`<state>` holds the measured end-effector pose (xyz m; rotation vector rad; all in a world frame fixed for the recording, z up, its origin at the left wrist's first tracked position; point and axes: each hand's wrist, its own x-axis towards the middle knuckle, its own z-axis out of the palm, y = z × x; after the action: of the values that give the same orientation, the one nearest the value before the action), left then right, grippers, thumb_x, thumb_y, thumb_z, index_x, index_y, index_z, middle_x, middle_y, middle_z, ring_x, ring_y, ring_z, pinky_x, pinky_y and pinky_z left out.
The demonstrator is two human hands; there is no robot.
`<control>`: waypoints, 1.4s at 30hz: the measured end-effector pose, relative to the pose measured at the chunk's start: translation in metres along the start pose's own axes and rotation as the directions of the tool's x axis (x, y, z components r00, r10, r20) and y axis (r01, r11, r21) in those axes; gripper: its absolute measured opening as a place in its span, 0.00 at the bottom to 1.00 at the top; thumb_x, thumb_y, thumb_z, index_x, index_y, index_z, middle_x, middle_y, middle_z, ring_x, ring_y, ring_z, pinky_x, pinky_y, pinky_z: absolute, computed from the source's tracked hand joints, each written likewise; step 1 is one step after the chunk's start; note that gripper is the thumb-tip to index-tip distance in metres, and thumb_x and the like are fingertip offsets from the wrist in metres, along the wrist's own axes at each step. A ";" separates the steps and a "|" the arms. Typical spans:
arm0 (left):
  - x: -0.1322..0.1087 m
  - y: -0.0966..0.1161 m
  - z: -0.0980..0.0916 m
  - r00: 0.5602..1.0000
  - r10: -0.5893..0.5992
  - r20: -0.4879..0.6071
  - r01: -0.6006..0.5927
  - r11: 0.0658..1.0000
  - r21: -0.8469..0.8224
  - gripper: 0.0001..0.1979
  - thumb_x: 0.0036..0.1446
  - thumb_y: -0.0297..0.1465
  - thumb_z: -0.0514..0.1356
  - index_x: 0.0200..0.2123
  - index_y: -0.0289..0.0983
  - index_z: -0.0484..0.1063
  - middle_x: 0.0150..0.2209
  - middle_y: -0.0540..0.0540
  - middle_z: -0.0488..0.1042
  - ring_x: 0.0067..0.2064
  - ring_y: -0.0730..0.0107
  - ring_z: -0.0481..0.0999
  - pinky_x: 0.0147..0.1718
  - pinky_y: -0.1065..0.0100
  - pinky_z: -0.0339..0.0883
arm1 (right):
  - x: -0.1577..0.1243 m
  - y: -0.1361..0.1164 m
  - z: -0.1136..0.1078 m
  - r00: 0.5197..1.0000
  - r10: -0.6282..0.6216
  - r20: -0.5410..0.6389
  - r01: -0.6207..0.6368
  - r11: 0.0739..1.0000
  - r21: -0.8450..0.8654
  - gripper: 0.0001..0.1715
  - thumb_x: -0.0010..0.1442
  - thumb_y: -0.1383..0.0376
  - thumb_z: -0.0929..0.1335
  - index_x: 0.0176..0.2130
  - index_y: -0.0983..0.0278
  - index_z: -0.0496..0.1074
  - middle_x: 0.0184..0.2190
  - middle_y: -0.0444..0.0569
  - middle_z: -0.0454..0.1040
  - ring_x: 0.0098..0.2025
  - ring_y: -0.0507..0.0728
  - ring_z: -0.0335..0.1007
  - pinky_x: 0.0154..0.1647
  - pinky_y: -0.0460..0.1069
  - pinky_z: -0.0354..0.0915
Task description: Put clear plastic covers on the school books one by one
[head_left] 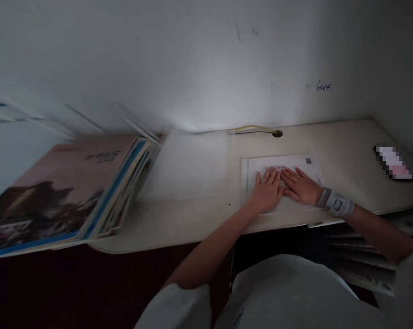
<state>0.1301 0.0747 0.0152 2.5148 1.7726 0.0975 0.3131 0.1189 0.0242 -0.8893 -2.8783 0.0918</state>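
The hands (283, 188) are covering the middle of the white booklet (309, 165), hiding its print. The stack of magazines (66, 192) is running off the left edge, smeared by motion. A pixelated patch is masking the dark object (394, 163) on the counter (193, 214). The wall scribble (322, 87) is staying too small to read.

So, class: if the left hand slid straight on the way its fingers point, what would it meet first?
The left hand lies flat on the white booklet, fingers pointing toward the wall. Past the booklet's far edge, probably the cable hole; depth is unclear.
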 end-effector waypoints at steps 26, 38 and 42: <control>-0.103 0.048 0.029 0.857 0.406 -0.318 -0.442 0.895 -0.050 0.23 0.63 0.37 0.50 0.55 0.28 0.66 0.54 0.36 0.72 0.58 0.58 0.68 0.60 0.58 0.58 | 0.010 -0.030 0.007 0.938 -0.340 0.061 0.343 0.939 -0.033 0.31 0.64 0.53 0.61 0.63 0.61 0.58 0.66 0.57 0.54 0.66 0.65 0.49 0.63 0.68 0.45; -0.083 0.029 -0.016 0.863 0.430 -0.264 -0.494 0.827 -0.267 0.24 0.64 0.41 0.47 0.55 0.31 0.67 0.52 0.37 0.74 0.57 0.61 0.70 0.55 0.61 0.65 | 0.028 -0.014 -0.017 0.969 -0.246 0.018 0.243 0.965 0.102 0.28 0.67 0.57 0.57 0.63 0.64 0.58 0.64 0.56 0.58 0.65 0.59 0.51 0.64 0.62 0.48; -0.015 0.001 -0.046 0.963 0.077 -0.259 -0.133 0.969 -0.208 0.25 0.66 0.35 0.41 0.61 0.31 0.58 0.63 0.35 0.59 0.67 0.54 0.51 0.63 0.48 0.50 | 0.040 0.011 -0.022 0.993 0.086 -0.086 -0.083 0.996 0.036 0.31 0.68 0.59 0.53 0.65 0.69 0.54 0.66 0.62 0.50 0.68 0.63 0.43 0.65 0.65 0.44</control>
<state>0.1221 0.0607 0.0604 2.5198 1.5945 0.6100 0.2892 0.1510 0.0492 -0.9842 -2.7510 0.1054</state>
